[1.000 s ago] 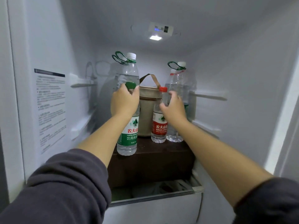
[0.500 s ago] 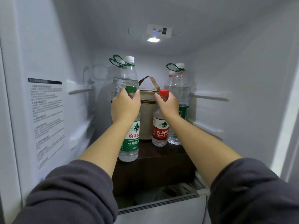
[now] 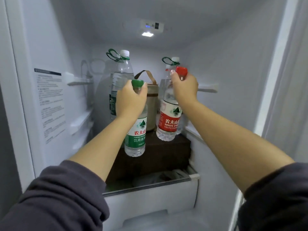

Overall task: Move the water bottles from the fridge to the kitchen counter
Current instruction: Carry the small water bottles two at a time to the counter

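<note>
In the fridge, the left grip is clenched round the neck of the green-cap bottle, just under the cap. That bottle hangs upright, its base showing in front of the front edge of the brown box. The right grip grasps the red-cap bottle the same way, fingers wrapped below the cap (the cap itself pokes out above the fist). This bottle leans, top to the right and base to the left, over the top of the box; whether it touches the box I cannot tell. Between the two, further back, stands a beige bag with a brown strap. Two big bottles with green carry loops stand at the rear, one behind the left grip, the other behind the right. A lamp glows in the ceiling, a sticker is on the left wall, and a drawer sits below the box.
</note>
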`<move>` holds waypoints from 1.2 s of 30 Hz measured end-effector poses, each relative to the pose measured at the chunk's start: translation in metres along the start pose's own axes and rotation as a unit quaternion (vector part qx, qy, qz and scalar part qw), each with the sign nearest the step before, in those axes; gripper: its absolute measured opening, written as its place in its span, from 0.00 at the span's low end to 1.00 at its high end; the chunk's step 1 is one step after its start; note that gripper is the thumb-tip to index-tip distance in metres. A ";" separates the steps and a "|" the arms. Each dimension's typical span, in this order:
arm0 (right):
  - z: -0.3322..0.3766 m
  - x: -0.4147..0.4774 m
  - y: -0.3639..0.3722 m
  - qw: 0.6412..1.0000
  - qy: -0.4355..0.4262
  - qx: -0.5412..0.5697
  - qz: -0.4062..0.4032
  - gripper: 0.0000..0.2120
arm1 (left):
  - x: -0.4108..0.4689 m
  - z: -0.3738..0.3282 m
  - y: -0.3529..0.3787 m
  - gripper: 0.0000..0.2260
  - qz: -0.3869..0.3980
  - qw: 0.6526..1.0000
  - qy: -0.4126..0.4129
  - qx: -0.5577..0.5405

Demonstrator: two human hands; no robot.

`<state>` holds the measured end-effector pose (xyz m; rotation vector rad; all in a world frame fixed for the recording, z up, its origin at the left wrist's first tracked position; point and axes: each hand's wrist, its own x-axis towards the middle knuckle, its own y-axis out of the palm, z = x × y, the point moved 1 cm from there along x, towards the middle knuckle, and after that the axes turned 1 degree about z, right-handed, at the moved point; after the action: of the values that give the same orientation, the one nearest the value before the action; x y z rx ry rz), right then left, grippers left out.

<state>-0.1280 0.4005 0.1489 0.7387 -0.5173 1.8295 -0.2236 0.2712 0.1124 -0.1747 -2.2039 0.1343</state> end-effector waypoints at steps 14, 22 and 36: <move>-0.092 -0.104 -0.008 0.997 0.046 -0.051 0.041 0.08 | -0.084 0.034 0.017 0.10 0.013 1.000 -0.015 -0.014; -0.106 -0.108 0.009 0.993 0.064 -0.038 0.087 0.08 | -0.094 0.061 0.021 0.07 0.021 0.997 -0.046 -0.053; -0.178 -0.195 -0.014 0.963 0.203 0.024 0.175 0.29 | -0.183 0.131 0.016 0.23 0.170 0.954 -0.222 -0.108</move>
<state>-0.1077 0.3923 -0.1146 0.2940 -0.3465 2.2571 -0.2196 0.2507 -0.1120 -0.7079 -2.6170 0.1303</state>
